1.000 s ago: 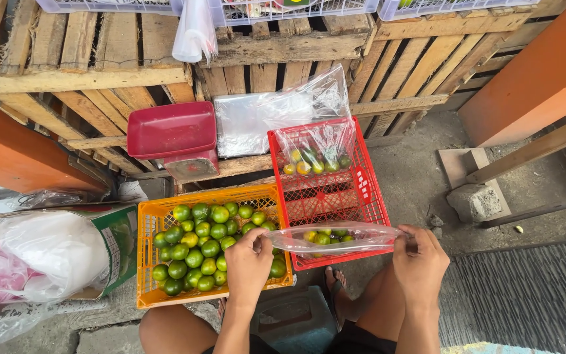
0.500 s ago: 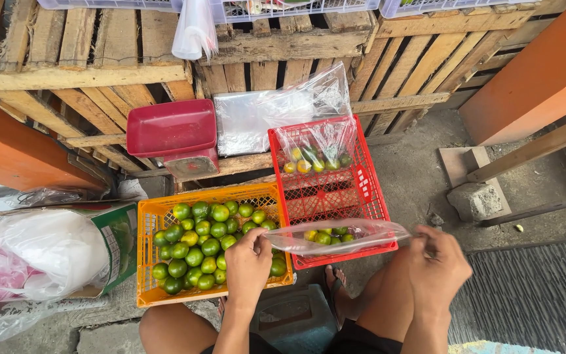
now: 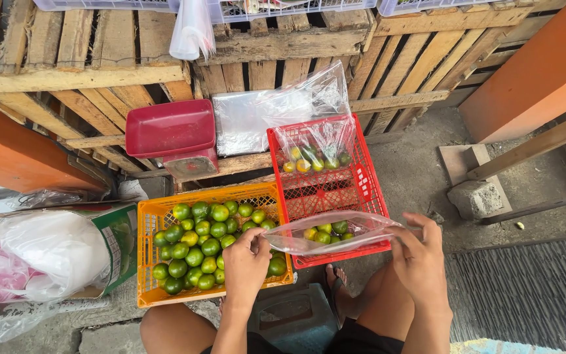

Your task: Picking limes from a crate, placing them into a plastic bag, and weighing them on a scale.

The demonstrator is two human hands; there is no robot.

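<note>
Clear plastic bag (image 3: pixel 335 231) with a few small green and yellowish limes inside is what I have stretched sideways between both hands, held over the front edge of the red crate (image 3: pixel 325 190). Going from the left: I see a white plastic sack (image 3: pixel 47 252) bulging out of a green-printed carton (image 3: pixel 120 246) on the ground. Just beside it sits the orange crate (image 3: pixel 149 262), filled with green limes (image 3: pixel 194 252), a few of them turning yellow. Behind that crate a red scale pan (image 3: pixel 170 128) rests on its base against the wooden pallets (image 3: pixel 67 78). My left hand (image 3: pixel 247 265) hovers over the near right corner of the orange crate, its fingers pinched shut on the left end of the bag. The red crate stands touching the orange one and holds a second clear bag of limes (image 3: pixel 316 154) at its far end; a stack of flat clear bags (image 3: pixel 257 118) leans on the pallet behind. My right hand (image 3: pixel 420 259) is closed on the right end of the bag, well apart from the left, above my knee. Farther right there is a grey concrete block (image 3: pixel 476 196) on the bare ground, and an orange wall (image 3: pixel 532 72) rises beyond it.
</note>
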